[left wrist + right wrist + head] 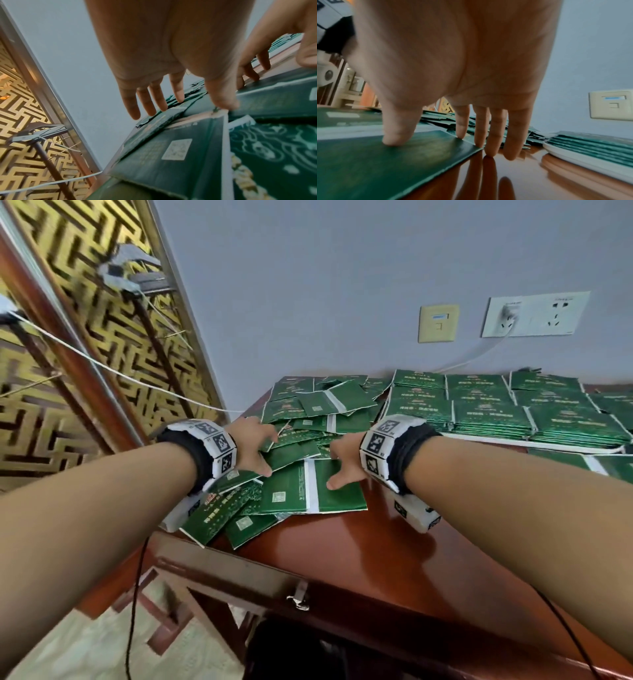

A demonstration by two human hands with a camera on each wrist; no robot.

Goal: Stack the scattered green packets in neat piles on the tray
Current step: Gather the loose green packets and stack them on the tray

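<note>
— Head view first: what are the hands doing?

— Both reach into a loose heap of flat green foil packets (301, 419) spread over the left end of a glossy reddish-brown wooden table (359, 546). The left hand (255, 445) is spread, fingers straight, tips resting on the heap. It grips nothing.

— And the right hand (344, 462)?

— Also spread. Its thumb presses down on a large opened-out green packet with a white centre strip (311, 491), at about six o'clock from the heap's middle. From the right wrist view, the fingertips (489, 152) come down just past that packet's far edge, one of them touching the table top. Nothing is pinched or lifted.

— Where's the tray?

— At three o'clock from the hands, near the wall: a shallow white tray (568, 447) carrying neat piles of green packets (496, 409), several rows side by side. A couple more packets lie on the table just in front of it, at the right edge of the view.

— Anything behind?

— A grey wall with a beige switch plate (438, 323) and a white double socket (536, 314), a white cable running down from it. At nine o'clock stands a gold-patterned lattice panel (85, 313) in a wooden frame.
</note>
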